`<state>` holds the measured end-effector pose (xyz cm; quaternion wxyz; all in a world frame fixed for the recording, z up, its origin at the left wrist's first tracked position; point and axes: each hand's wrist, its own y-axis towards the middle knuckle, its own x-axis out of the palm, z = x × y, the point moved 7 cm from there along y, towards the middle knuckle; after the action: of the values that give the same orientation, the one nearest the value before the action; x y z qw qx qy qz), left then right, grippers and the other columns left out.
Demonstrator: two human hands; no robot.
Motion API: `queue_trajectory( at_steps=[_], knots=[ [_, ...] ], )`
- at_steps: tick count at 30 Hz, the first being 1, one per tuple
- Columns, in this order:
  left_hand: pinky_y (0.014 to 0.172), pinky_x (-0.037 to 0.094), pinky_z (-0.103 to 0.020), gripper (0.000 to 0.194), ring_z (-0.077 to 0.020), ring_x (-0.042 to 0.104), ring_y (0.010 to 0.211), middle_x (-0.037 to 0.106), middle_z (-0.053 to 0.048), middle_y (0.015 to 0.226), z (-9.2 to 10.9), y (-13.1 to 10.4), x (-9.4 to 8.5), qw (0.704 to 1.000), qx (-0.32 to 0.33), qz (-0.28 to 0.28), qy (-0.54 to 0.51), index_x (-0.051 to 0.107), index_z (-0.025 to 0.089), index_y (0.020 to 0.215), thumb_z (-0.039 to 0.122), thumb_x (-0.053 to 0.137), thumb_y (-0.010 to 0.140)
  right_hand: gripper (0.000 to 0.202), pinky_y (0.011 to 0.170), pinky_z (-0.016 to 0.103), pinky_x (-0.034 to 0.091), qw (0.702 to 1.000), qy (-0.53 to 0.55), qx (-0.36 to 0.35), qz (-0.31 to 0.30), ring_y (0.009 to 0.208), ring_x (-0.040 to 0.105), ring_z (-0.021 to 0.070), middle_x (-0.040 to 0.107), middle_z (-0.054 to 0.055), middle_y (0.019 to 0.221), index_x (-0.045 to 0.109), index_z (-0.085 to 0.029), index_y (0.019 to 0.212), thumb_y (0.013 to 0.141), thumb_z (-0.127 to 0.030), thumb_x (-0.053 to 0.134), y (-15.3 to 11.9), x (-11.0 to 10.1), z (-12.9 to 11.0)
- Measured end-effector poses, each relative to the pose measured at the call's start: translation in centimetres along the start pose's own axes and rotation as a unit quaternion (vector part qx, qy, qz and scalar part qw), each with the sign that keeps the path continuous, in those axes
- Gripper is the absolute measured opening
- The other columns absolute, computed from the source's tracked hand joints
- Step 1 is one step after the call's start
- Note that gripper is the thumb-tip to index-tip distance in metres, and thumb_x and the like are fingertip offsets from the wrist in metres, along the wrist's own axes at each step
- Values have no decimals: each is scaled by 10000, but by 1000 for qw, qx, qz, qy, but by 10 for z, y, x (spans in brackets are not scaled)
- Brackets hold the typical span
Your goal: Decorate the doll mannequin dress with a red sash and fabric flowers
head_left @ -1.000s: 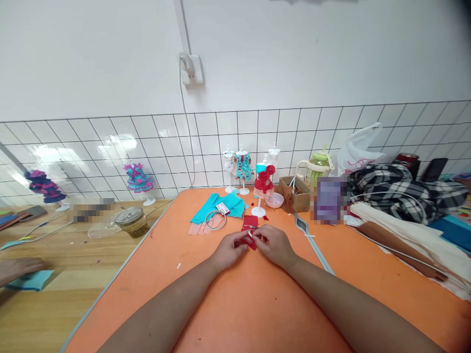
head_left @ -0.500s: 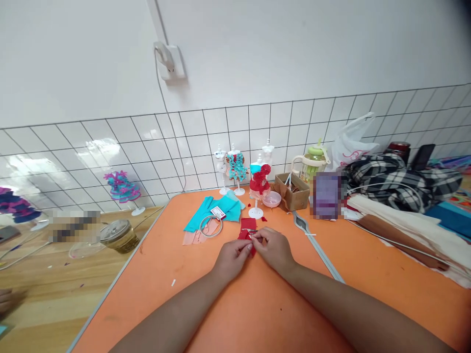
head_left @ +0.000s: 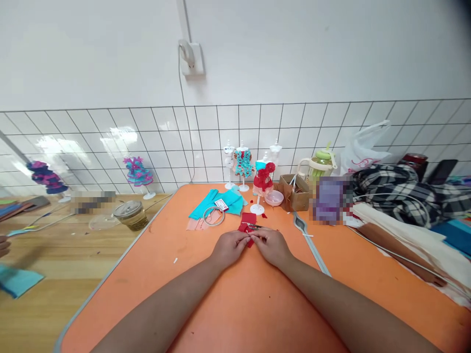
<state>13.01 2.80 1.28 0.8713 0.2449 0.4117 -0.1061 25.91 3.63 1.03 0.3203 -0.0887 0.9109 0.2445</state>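
Note:
My left hand (head_left: 230,246) and my right hand (head_left: 271,244) meet at the middle of the orange table (head_left: 235,304), fingertips pinched together on a small piece of red fabric (head_left: 250,240). Just beyond the fingers lies a folded red cloth (head_left: 248,220) with small scissors (head_left: 254,226) on it. A white mannequin stand with a red dress (head_left: 262,182) stands behind that. Turquoise fabric (head_left: 217,203) with a wire ring (head_left: 214,216) and a small tag lies to the left.
Further dress stands (head_left: 243,165) line the tiled wall. A pink bowl (head_left: 274,198), a cardboard box (head_left: 294,193), a green-lidded jug (head_left: 319,165), plaid cloth (head_left: 401,189) and a metal strip (head_left: 312,244) fill the right. On the wooden table (head_left: 55,284) stands a glass jar (head_left: 131,216); another person's hand (head_left: 3,245) is by blue fabric (head_left: 16,280).
My hands have stayed pinched on the red piece, fingertips drawing closer together. The view swung left then back. The other person's hand at the left edge shifted over the blue fabric.

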Motion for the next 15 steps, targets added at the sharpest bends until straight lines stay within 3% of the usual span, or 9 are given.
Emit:
queue_trajectory(
  at_steps=[4,8,15],
  knots=[
    [661,408,-215,279,-138,614,721,707,-13,790,-4,-2,-1,1000,-14,21,-3,699,220,862,287,432,901,285,739,263,448,999,3,-25,-41,852,624,169,712,15,919,686,-300,1061,861,-280,485,-1,4,-3],
    [623,407,-213,316,-134,594,661,688,-12,722,-6,-5,-2,999,-35,16,-34,696,198,801,301,412,895,270,707,243,439,999,-6,-12,-35,818,624,156,711,10,927,705,-298,1020,846,-266,500,1,4,-7],
    [585,446,-230,273,-159,611,626,681,-15,654,-31,12,0,965,-157,35,-207,694,137,718,262,459,779,243,619,240,398,992,-121,-20,-32,747,626,170,718,15,827,731,-289,876,826,-236,500,20,0,-27]
  ],
)
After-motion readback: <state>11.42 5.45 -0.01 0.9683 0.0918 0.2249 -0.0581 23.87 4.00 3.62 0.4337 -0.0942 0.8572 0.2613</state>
